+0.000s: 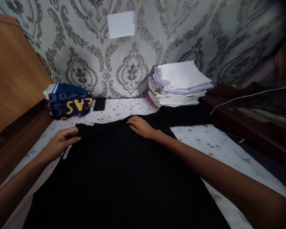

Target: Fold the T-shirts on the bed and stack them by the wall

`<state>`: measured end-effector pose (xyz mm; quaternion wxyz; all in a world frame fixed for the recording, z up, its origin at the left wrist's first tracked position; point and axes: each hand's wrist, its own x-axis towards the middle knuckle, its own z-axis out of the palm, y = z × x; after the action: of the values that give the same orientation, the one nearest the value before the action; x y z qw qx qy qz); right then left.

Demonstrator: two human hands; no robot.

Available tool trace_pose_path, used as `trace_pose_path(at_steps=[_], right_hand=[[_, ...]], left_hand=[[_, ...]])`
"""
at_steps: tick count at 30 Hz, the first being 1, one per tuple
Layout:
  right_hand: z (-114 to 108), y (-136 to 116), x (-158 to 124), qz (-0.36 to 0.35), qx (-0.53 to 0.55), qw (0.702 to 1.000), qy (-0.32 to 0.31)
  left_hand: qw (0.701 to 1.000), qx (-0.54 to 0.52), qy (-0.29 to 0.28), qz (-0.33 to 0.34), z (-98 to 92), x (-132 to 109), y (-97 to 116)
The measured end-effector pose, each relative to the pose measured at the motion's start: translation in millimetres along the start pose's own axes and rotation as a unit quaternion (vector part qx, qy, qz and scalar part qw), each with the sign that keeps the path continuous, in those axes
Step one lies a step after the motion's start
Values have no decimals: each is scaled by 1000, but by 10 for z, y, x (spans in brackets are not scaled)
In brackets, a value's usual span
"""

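Observation:
A black long-sleeved garment (pixel 131 178) lies spread over the patterned bedsheet, one sleeve stretched out to the right. At its upper left edge, my left hand (pixel 62 141) pinches the fabric between thumb and fingers. The left sleeve does not show at full length. My right hand (pixel 141 127) rests palm down with its fingers stretched out near the middle of the top edge. A small white tag (pixel 66 152) sticks out beside the garment's left side, just below my left hand.
Folded clothes in a stack (pixel 181 82) stand against the wall at the back right. A navy folded cloth bundle (pixel 70 103) and a black phone (pixel 99 104) are at the back left. A wooden panel (pixel 16 70) bounds the left; a white cable (pixel 250 97) crosses the right.

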<state>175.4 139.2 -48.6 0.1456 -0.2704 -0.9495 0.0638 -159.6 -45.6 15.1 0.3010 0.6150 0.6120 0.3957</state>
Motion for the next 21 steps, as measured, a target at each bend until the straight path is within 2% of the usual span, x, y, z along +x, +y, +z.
trace_pose_path(at_steps=[3,6,9,12,15,19,21], right_hand=[[-248,421,-269,71,-75,995,4],[-446,713,-350,128,-134,981,-58],[-567,838,-324,150,-160,969,-113],[-652,813,-324,151,-173,968,-105],[-741,676,-450,148,-190,969,-57],[-790,420,-828,89,-250,963,46],[-745,313,-1053,56,-270,960,53]], left_hand=[[999,-6,-40,-35,75,-234,-89],[996,-18,-68,-50,128,-371,-103],[996,-17,-68,-56,132,-454,-76],[996,-10,-56,-62,100,-527,-7],[996,-23,-45,-68,58,-623,89],[996,-45,-30,-65,36,-804,107],[998,-33,-32,-48,59,-904,63]])
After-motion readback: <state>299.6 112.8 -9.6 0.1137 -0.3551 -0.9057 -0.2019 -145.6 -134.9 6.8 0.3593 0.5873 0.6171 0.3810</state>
